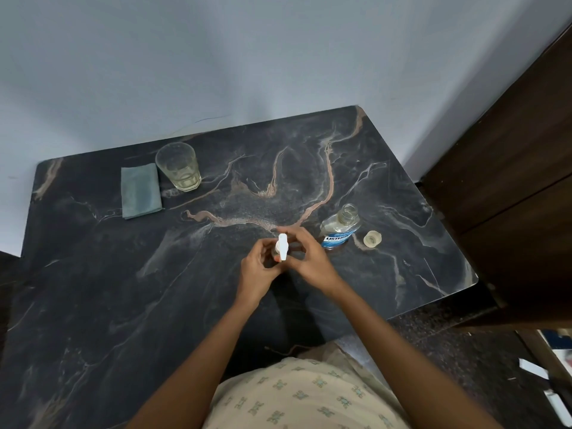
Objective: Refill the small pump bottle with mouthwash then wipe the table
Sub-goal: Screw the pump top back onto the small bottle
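Observation:
The small pump bottle (282, 246), with its white pump head on top, stands at the middle of the dark marble table (123, 289). My left hand (259, 267) grips its body from the left. My right hand (305, 258) curls round the pump head and neck from the right. Most of the bottle's body is hidden behind my fingers. The mouthwash bottle (340, 227) stands open just right of my right hand, a little liquid left in it. Its clear cap (372, 238) lies on the table beside it.
A folded grey-green cloth (140, 191) lies at the back left, with a clear drinking glass (178, 166) right of it. A dark wooden cabinet (510, 181) rises past the table's right edge. The wall runs along the back.

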The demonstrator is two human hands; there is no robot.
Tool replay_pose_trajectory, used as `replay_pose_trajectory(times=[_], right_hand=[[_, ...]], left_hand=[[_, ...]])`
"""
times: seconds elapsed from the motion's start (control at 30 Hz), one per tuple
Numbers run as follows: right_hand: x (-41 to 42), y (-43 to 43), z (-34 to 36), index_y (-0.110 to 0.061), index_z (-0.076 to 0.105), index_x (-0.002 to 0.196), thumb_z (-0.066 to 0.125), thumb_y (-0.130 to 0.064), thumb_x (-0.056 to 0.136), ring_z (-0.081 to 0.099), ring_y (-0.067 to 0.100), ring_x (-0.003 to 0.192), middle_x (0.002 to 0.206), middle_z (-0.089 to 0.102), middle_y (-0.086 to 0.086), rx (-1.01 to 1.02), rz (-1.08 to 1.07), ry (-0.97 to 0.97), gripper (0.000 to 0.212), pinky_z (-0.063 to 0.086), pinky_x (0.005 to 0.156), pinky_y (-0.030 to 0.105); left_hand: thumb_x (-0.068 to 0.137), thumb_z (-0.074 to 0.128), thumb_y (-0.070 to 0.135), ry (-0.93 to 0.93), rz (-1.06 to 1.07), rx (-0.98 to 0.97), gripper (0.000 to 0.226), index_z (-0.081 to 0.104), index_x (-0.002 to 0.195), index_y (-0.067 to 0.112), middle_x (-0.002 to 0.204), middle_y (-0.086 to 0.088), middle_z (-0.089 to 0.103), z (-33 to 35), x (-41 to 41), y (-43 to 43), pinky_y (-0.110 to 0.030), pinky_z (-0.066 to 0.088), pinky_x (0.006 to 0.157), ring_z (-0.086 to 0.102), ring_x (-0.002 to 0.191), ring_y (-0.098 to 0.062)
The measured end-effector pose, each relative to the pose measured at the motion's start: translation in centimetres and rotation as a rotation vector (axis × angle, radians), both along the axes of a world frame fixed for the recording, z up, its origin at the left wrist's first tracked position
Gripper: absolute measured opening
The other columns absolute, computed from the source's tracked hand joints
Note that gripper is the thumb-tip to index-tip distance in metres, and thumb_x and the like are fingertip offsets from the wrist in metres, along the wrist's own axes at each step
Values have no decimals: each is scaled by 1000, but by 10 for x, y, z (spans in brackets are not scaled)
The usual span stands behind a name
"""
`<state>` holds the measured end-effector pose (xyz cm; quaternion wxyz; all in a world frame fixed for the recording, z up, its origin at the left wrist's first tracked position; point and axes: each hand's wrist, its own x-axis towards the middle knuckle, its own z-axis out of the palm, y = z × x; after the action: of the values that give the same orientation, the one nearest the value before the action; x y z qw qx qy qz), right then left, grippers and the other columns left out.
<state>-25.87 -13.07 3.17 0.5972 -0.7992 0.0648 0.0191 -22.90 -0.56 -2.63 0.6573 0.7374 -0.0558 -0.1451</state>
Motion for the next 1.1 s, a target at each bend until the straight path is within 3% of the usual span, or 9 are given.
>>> replay_pose_trajectory(times=[0.13, 0.27, 0.4, 0.47, 0.63, 0.83, 1.0, 1.1], right_hand=[[-1, -7, -1, -8, 59, 116, 59, 2, 81, 49, 17, 114, 118, 59, 5, -82, 52, 24, 36, 39, 99, 27], [2, 0, -1, -6, 63, 97, 70, 3, 72, 57, 4, 87, 97, 63, 5, -21, -94, -1, 27, 44, 78, 9], [3, 8, -5, -12, 56, 88, 77, -3, 67, 58, 16, 87, 92, 61, 9, -3, -175, -18, 31, 48, 79, 27], [3, 8, -5, -12, 55, 89, 77, -4, 66, 57, 19, 91, 95, 59, 8, -6, -169, -18, 33, 47, 82, 29], [0, -3, -2, -5, 56, 117, 68, 1, 75, 54, 16, 108, 113, 55, 4, -6, 10, -22, 44, 44, 95, 25], [2, -1, -4, -6, 63, 99, 68, 4, 73, 56, 13, 94, 96, 60, -2, -11, -63, -38, 29, 44, 81, 12], [3, 10, -9, -10, 56, 91, 76, -4, 69, 55, 12, 86, 89, 55, -2, 3, -189, -24, 31, 45, 75, 19], [2, 11, -9, -9, 53, 95, 76, -7, 70, 52, 11, 87, 88, 50, -7, -7, -175, -6, 34, 43, 74, 17]], left_hand=[[64, 77, -1, 9, -1, -29, 52, 56, 97, 34, 100, 10, 66, -3, 0, 0, -20, 50, 87, 63, 98, -4], [63, 77, 0, 4, 11, -4, 52, 57, 94, 37, 94, 12, 68, -5, 0, 0, -22, 52, 80, 66, 91, -5], [66, 74, -4, 27, 10, -15, 54, 57, 98, 36, 98, 11, 68, -7, 0, 0, -27, 51, 85, 65, 96, -7], [66, 74, -2, 2, 3, 4, 54, 57, 98, 37, 98, 10, 68, -7, 0, 0, -26, 51, 85, 65, 96, -7], [67, 75, -1, -11, 3, -17, 55, 56, 100, 39, 98, 14, 67, -5, 0, 1, -18, 50, 84, 63, 97, -4], [65, 76, -2, -3, 0, -37, 53, 57, 97, 35, 99, 11, 67, -2, -1, 0, -16, 50, 82, 64, 96, -4], [66, 74, -3, -4, -4, 5, 52, 55, 95, 36, 98, 11, 66, 2, -2, 1, -17, 51, 80, 64, 94, -2], [67, 74, 0, -9, 1, 37, 51, 54, 95, 37, 97, 11, 65, 3, -2, 1, -13, 50, 78, 63, 92, 2]])
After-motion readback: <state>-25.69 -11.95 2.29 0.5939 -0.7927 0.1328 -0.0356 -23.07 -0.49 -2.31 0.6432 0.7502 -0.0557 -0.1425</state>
